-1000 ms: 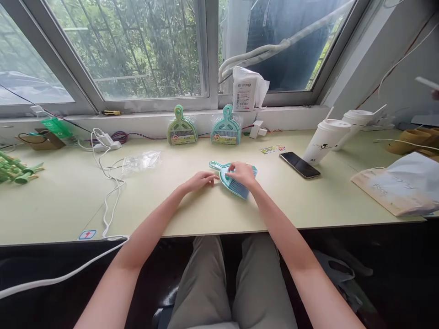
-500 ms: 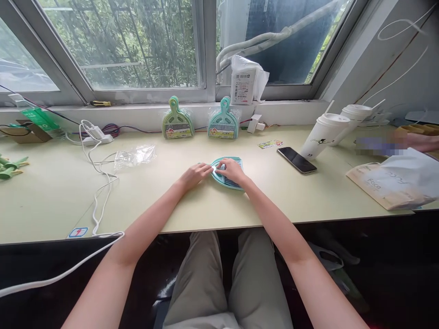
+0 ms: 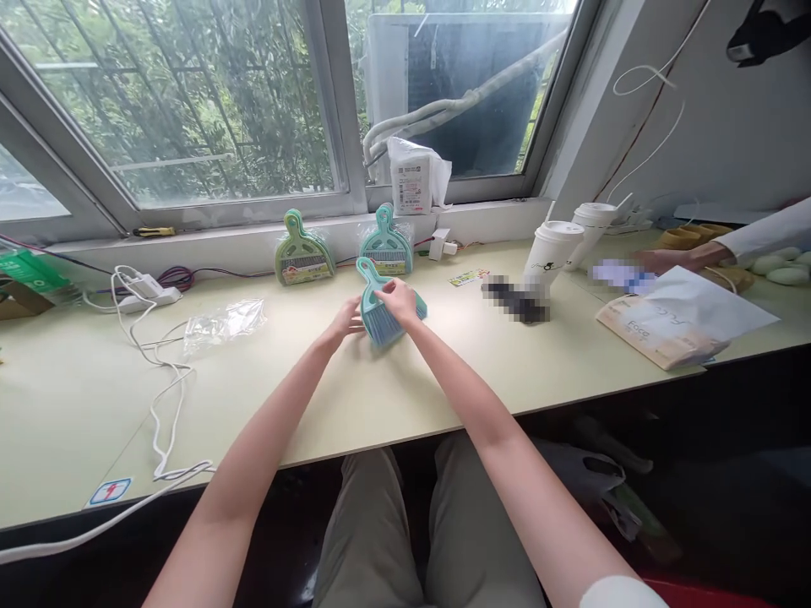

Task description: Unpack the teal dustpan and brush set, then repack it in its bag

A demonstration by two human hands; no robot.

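Observation:
A teal mini dustpan and brush set (image 3: 378,325) is tilted up on its lower edge above the table, handle away from me and bluish bristles towards me. My right hand (image 3: 399,302) grips it at the brush's upper part, fingers bent and closed. At its left side is my left hand (image 3: 345,323), fingers stretched out and a little apart, by the edge; whether they bear on it I cannot tell. Behind, two wrapped sets lean on the sill: a green dustpan set (image 3: 305,253) and a teal dustpan set (image 3: 399,253), the latter partly covered by the held one.
Crumpled clear plastic (image 3: 225,328) and a white cable (image 3: 161,414) lie left. A colourful card (image 3: 467,279), a blurred dark object (image 3: 516,302), white cups (image 3: 551,253) and a paper bag (image 3: 665,329) are right. Another person's hand (image 3: 677,257) is at far right.
The dustpan set has turned from lying sideways to standing tilted, handle up. My left hand has come away from the handle end to its left side. My view has swung right.

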